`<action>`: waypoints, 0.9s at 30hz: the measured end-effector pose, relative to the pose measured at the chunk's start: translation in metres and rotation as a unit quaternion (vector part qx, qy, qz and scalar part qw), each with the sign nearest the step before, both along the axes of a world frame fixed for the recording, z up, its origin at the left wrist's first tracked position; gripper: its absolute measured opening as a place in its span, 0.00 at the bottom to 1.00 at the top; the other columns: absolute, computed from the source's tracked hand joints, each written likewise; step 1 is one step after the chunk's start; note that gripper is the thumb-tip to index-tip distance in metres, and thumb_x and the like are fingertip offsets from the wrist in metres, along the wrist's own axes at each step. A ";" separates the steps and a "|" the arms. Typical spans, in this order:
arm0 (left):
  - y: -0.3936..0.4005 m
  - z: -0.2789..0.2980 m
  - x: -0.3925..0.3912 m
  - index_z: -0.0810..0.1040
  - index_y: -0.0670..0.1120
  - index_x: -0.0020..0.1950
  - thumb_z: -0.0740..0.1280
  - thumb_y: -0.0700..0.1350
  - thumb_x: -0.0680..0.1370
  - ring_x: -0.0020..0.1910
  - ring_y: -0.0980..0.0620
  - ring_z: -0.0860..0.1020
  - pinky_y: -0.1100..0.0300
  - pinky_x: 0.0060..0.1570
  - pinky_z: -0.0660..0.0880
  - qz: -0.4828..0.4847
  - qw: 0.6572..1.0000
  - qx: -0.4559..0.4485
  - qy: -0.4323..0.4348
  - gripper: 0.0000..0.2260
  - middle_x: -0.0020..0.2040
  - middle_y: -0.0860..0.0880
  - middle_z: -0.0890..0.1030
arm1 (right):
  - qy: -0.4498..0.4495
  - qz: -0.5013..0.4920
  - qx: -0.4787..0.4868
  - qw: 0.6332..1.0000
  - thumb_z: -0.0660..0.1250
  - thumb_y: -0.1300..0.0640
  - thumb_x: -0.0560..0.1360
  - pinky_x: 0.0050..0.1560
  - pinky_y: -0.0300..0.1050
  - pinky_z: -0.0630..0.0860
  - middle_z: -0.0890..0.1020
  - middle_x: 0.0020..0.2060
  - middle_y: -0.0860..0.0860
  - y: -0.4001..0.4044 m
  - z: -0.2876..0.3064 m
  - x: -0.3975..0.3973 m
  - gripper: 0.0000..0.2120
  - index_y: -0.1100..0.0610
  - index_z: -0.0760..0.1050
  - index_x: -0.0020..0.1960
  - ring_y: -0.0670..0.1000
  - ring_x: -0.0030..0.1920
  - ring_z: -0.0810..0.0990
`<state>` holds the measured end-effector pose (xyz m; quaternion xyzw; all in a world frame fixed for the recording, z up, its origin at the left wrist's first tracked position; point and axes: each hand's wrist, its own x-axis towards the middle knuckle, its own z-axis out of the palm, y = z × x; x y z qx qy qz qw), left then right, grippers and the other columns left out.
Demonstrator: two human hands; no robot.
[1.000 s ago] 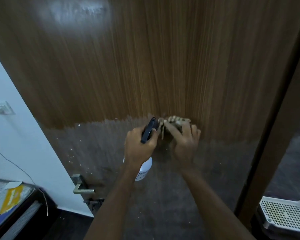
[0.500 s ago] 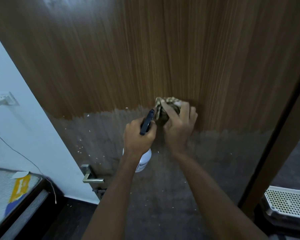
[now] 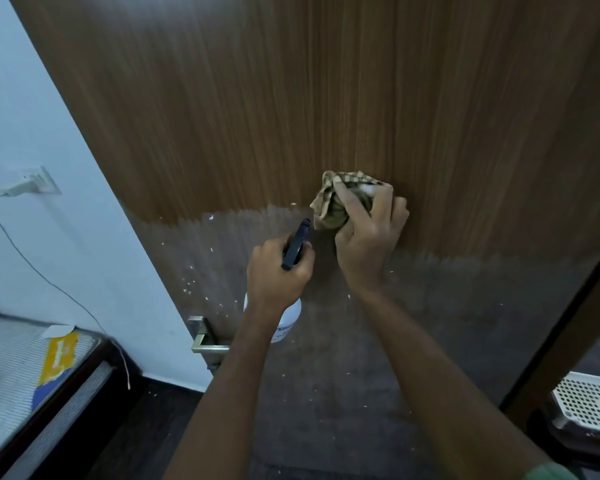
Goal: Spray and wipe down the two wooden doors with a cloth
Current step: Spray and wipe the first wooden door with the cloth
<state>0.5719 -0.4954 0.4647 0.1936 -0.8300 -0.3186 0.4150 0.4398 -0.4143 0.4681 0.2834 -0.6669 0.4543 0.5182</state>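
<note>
Right of the frame's centre, the cloth [image 3: 336, 206] sits bunched into a checked wad, pressed flat against the wooden door [image 3: 291, 116] by my right hand [image 3: 368, 240], whose fingers curl over it and clamp it. I judge it soft, light and easily squashed, best held as a ball in the palm so that loose corners do not trail. Bunched like this it has no clear long axis. Just left and slightly lower, my left hand [image 3: 278, 275] is wrapped round the neck of the spray bottle [image 3: 288, 317]; its dark nozzle points up and right toward the cloth, while the white body hangs down below the fist. That plastic looks light, possibly slick if wet. Lower left, the door handle [image 3: 205, 341] juts out.
</note>
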 end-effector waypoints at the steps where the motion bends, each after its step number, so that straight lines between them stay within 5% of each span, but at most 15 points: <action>1: -0.002 0.000 0.002 0.62 0.51 0.29 0.66 0.49 0.78 0.21 0.51 0.63 0.62 0.26 0.57 -0.003 1.000 -0.001 -0.003 0.20 0.22 0.54 0.66 | 0.015 -0.004 0.025 1.000 0.66 0.71 0.78 0.49 0.51 0.72 0.75 0.52 0.53 -0.001 -0.015 0.002 0.23 0.48 0.84 0.64 0.56 0.47 0.72; 5: -0.015 -0.003 0.012 0.63 0.51 0.28 0.66 0.51 0.78 0.21 0.51 0.64 0.60 0.27 0.58 -0.004 1.000 0.006 -0.019 0.21 0.22 0.54 0.68 | 0.001 0.058 0.145 0.988 0.68 0.66 0.79 0.48 0.55 0.74 0.79 0.50 0.55 0.008 -0.086 0.025 0.18 0.49 0.84 0.64 0.57 0.48 0.73; 11: -0.029 -0.003 0.026 0.66 0.48 0.27 0.71 0.52 0.78 0.22 0.52 0.67 0.59 0.29 0.59 0.092 0.990 -0.011 -0.105 0.23 0.21 0.52 0.66 | -0.060 0.062 -0.033 0.996 0.64 0.73 0.76 0.56 0.40 0.69 0.77 0.51 0.56 -0.010 0.001 0.029 0.24 0.53 0.84 0.64 0.56 0.49 0.74; 13: -0.033 -0.004 0.029 0.66 0.49 0.27 0.72 0.52 0.78 0.22 0.52 0.67 0.59 0.29 0.59 0.096 0.990 -0.020 -0.098 0.24 0.21 0.52 0.66 | -0.049 0.053 -0.028 0.997 0.64 0.72 0.76 0.55 0.42 0.70 0.78 0.52 0.55 -0.020 0.017 0.029 0.24 0.52 0.83 0.65 0.55 0.49 0.74; 21: -0.063 -0.006 0.049 0.65 0.51 0.28 0.69 0.51 0.79 0.21 0.52 0.67 0.62 0.28 0.59 0.012 1.000 0.000 -0.013 0.22 0.22 0.55 0.70 | 0.042 0.052 0.201 0.977 0.72 0.61 0.79 0.47 0.55 0.74 0.77 0.51 0.54 -0.044 -0.108 0.062 0.19 0.49 0.80 0.68 0.57 0.48 0.73; 25: -0.078 -0.005 0.057 0.66 0.49 0.29 0.67 0.53 0.77 0.22 0.50 0.66 0.59 0.27 0.58 -0.002 1.000 -0.006 0.000 0.20 0.23 0.53 0.69 | -0.036 -0.008 0.043 0.998 0.57 0.60 0.86 0.53 0.51 0.72 0.79 0.51 0.58 -0.067 -0.035 0.063 0.18 0.50 0.84 0.64 0.59 0.48 0.76; 27: -0.084 -0.006 0.059 0.67 0.48 0.30 0.67 0.53 0.77 0.22 0.50 0.66 0.59 0.28 0.59 -0.001 1.000 -0.010 -0.002 0.19 0.23 0.52 0.68 | -0.032 -0.031 -0.013 0.999 0.59 0.65 0.84 0.52 0.50 0.73 0.78 0.52 0.57 -0.078 -0.005 0.060 0.19 0.50 0.84 0.63 0.57 0.48 0.75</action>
